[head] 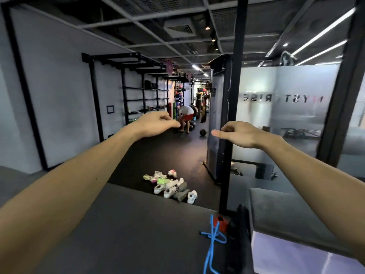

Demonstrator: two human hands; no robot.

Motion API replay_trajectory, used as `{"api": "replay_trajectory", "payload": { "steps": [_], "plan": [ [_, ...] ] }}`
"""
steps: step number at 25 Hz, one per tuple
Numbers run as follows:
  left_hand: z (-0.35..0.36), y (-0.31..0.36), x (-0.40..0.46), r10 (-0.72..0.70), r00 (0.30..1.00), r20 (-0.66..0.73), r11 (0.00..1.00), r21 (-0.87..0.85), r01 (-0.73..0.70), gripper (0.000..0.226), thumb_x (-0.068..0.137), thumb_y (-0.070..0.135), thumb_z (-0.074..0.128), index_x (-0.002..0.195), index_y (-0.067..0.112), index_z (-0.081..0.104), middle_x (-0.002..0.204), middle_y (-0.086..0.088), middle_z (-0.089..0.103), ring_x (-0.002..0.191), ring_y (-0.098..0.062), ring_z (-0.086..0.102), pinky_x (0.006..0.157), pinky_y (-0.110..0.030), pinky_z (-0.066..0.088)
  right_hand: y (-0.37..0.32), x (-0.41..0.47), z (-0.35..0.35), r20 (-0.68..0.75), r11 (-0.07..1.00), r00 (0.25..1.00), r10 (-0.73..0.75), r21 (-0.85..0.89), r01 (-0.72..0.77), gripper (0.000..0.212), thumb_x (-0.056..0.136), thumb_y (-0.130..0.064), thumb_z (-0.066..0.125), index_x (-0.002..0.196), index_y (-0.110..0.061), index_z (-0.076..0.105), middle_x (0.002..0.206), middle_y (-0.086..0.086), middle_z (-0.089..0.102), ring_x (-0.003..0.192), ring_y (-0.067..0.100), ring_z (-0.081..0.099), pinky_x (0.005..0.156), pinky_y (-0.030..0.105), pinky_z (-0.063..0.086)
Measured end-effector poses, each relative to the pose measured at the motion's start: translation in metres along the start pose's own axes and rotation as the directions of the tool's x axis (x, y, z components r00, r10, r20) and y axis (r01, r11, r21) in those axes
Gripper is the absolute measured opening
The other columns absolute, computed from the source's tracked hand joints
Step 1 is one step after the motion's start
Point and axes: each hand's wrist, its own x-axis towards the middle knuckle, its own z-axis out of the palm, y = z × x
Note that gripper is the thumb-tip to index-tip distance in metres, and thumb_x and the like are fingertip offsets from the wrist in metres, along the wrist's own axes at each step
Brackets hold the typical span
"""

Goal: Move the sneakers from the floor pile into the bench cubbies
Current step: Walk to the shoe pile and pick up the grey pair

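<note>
Reaching forward at chest height, both bare arms stretch out over the dark floor (138, 224). The left hand (156, 123) has its fingers loosely curled, thumb close to the fingertips, and it holds nothing. The right hand (240, 134) is the same: fingers relaxed and bent downward, thumb pointing to the left, nothing in it.

The sneakers (171, 184) lie in a pile on the floor, well below both hands and far from them, between the two forearms as the camera sees it. No finger touches them. The pile is just left of the black post (231, 135) that rises to the ceiling.

On the frosted glass wall (286, 107), right of the post, dark letters appear mirrored; the part "RISE" can be read, the rest is unclear.

Most sneakers are white; one has a bright green part, some show pink, and two are grey. They lie mixed, on their sides and pointing in different directions, touching each other.

A blue rope (212, 240) lies at the foot of the post, beside a red block (222, 222). Beyond the pile, left of the post, a person (185, 117) bends down near a black ball (202, 132).
</note>
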Motion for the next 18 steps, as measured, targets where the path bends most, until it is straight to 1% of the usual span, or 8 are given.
{"api": "replay_trajectory", "payload": {
  "steps": [2,3,7,12,14,18],
  "plan": [
    [-0.010,-0.031,0.015,-0.018,1.000,-0.010,1.000,-0.006,0.018,0.043,0.078,0.067,0.057,0.107,0.035,0.056,0.113,0.007,0.053,0.104,-0.015,0.050,0.083,-0.032,0.038,-0.012,0.036,0.017,0.006,1.000,1.000,-0.016,0.004,0.016,0.069,0.071,-0.082,0.042,0.110,-0.025,0.055,0.121,0.001,0.057,0.104,0.018,0.050,0.086,0.031,0.038],
    [-0.013,-0.045,0.023,-0.030,0.999,-0.012,1.000,-0.002,0.030,0.045,0.079,0.065,0.057,0.110,0.033,0.056,0.116,0.006,0.053,0.106,-0.015,0.049,0.085,-0.032,0.037,-0.016,0.054,0.025,0.011,1.000,1.000,-0.019,0.007,0.019,0.069,0.073,-0.081,0.041,0.111,-0.025,0.056,0.122,0.002,0.057,0.105,0.018,0.050,0.087,0.031,0.038],
    [-0.012,-0.103,0.072,-0.043,0.998,-0.039,0.999,0.021,0.043,0.058,0.082,0.061,0.057,0.124,0.022,0.056,0.130,0.001,0.052,0.114,-0.016,0.048,0.092,-0.033,0.039,-0.015,0.129,0.058,0.025,0.999,0.999,-0.029,0.021,0.028,0.076,0.076,-0.079,0.037,0.120,-0.020,0.055,0.128,0.005,0.055,0.114,0.022,0.049,0.091,0.034,0.037],
    [0.001,-0.157,0.160,-0.030,0.998,-0.048,0.998,0.058,0.033,0.062,0.082,0.064,0.055,0.128,0.023,0.054,0.132,0.001,0.051,0.115,-0.017,0.048,0.095,-0.033,0.040,0.003,0.233,0.088,0.029,0.998,0.999,-0.035,0.044,0.034,0.077,0.079,-0.077,0.036,0.126,-0.018,0.052,0.134,0.006,0.051,0.119,0.023,0.047,0.094,0.036,0.035],
    [0.005,-0.177,0.205,-0.033,0.999,-0.025,0.997,0.075,0.035,0.061,0.081,0.065,0.056,0.127,0.024,0.053,0.130,0.000,0.052,0.114,-0.017,0.048,0.092,-0.032,0.039,0.012,0.280,0.095,0.032,0.998,0.999,-0.036,0.042,0.035,0.076,0.080,-0.076,0.036,0.127,-0.018,0.052,0.135,0.006,0.050,0.121,0.024,0.046,0.094,0.036,0.034],
    [0.008,-0.210,0.287,-0.059,0.998,-0.029,0.997,0.052,0.061,0.060,0.076,0.071,0.056,0.120,0.031,0.053,0.117,0.005,0.053,0.106,-0.014,0.049,0.080,-0.031,0.038,0.031,0.363,0.104,0.013,1.000,1.000,-0.019,0.023,0.018,0.075,0.083,-0.073,0.033,0.130,-0.016,0.050,0.139,0.009,0.047,0.125,0.026,0.043,0.099,0.038,0.033]
  ]
}}
